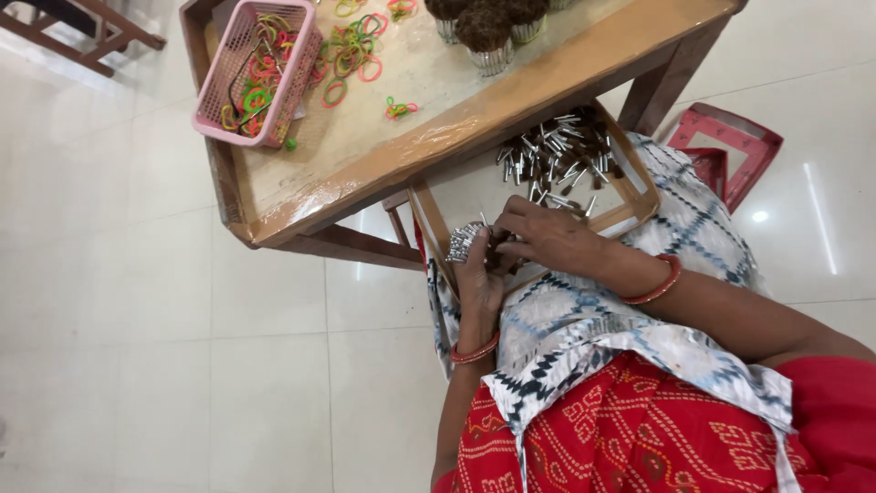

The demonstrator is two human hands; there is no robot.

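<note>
Your left hand (479, 274) is closed around a bundle of small silver tubes (465, 241), their long axes pointing up and away from you toward the table (474, 119). Your right hand (547, 236) curls over it, fingertips touching the bundle. The loose tubes (557, 164) lie in the wooden tray (639, 205) on your lap, just beyond the right hand.

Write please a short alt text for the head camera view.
Both hands work over a wooden tray on the lap: the left hand holds a bundle of small silver pieces, the right hand touches it. A pink basket of coloured rubber bands sits on the table.
</note>
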